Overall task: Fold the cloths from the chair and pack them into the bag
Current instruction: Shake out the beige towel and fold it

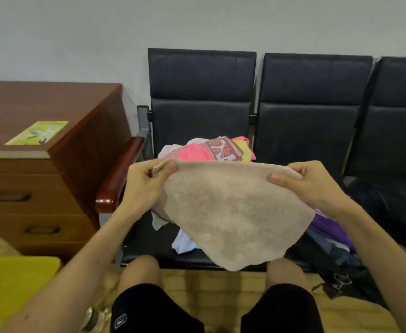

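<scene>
Cloth in hand: a beige towel (233,212) hung spread out in the air over the front of the chair seat (146,239), its lower corner drooping toward the person's knees.
Left hand (146,186): closed on the towel's upper left corner, pinched between thumb and fingers.
Right hand (303,183): closed on the upper right corner, thumb on the near side.
Fold state: no crease showed; the towel looked only opened out, so its folding seemed barely begun.
Pile (211,147): pink, yellow and patterned red cloths lay heaped and unfolded at the back of the seat; white scraps (185,243) showed under the towel.
Bag (336,248): a dark bag sat on the next seat to the right, mouth open, purple fabric (329,227) showing inside; whether that was already packed cloth could not be told.
Progress: judged early, most cloths left to fold and pack.
</scene>
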Tool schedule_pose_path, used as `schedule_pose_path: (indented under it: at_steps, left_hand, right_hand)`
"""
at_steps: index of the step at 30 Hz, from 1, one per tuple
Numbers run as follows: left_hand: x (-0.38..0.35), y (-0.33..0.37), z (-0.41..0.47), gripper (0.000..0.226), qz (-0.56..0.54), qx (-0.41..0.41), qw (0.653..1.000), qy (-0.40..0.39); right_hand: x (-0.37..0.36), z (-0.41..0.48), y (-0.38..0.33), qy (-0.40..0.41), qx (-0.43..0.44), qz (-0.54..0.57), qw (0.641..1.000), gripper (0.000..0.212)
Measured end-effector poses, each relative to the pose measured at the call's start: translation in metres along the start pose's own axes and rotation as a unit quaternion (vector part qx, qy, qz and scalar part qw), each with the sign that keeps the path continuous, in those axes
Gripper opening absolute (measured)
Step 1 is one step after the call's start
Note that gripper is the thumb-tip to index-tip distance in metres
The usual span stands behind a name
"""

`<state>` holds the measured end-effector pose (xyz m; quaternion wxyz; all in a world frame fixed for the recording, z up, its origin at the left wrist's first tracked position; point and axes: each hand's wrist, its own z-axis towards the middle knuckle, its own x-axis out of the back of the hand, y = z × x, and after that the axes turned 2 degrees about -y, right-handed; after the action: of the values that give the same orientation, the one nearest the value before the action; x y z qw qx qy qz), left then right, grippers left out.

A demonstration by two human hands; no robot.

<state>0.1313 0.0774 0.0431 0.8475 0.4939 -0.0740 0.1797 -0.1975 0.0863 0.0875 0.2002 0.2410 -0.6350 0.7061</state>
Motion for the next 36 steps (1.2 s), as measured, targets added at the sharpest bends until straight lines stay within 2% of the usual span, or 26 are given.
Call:
schedule_pose_path:
  at_steps: [2, 5, 8, 11, 17, 21, 27, 31, 36]
  left_hand:
    - [-0.004, -0.014, -0.022, 0.058, -0.027, 0.017, 0.999, 0.014]
    - [-0.006, -0.026, -0.049, 0.055, -0.057, 0.073, 0.995, 0.039]
    - [-0.006, -0.034, -0.069, 0.031, -0.101, 0.143, 0.983, 0.047]
    - [-0.008, -0.035, -0.08, 0.016, -0.116, 0.2, 0.97, 0.081]
    - [-0.013, -0.036, -0.09, 0.018, -0.099, 0.255, 0.954, 0.124]
    - [-0.02, -0.037, -0.094, 0.014, -0.086, 0.258, 0.956, 0.107]
    - [-0.046, -0.026, -0.105, 0.022, -0.081, 0.291, 0.948, 0.102]
    - [-0.07, -0.004, -0.106, 0.04, -0.123, 0.281, 0.949, 0.073]
    - [-0.092, 0.009, -0.102, 0.046, -0.181, 0.27, 0.946, 0.015]
  right_hand:
    - [-0.013, -0.007, 0.01, 0.031, -0.014, 0.069, 0.997, 0.022]
    - [-0.039, -0.02, 0.025, 0.064, -0.045, 0.179, 0.981, 0.012]
    - [-0.067, -0.03, 0.042, 0.054, -0.088, 0.306, 0.946, 0.01]
    - [-0.083, -0.037, 0.051, 0.049, -0.105, 0.361, 0.925, 0.01]
    - [-0.095, -0.042, 0.063, 0.045, -0.106, 0.323, 0.939, 0.02]
    - [-0.099, -0.043, 0.059, 0.067, -0.107, 0.304, 0.944, 0.014]
    - [-0.113, -0.05, 0.053, 0.1, -0.135, 0.306, 0.937, 0.012]
    - [-0.129, -0.058, 0.045, 0.104, -0.121, 0.301, 0.94, 0.009]
    - [-0.144, -0.053, 0.042, 0.113, -0.086, 0.27, 0.952, 0.009]
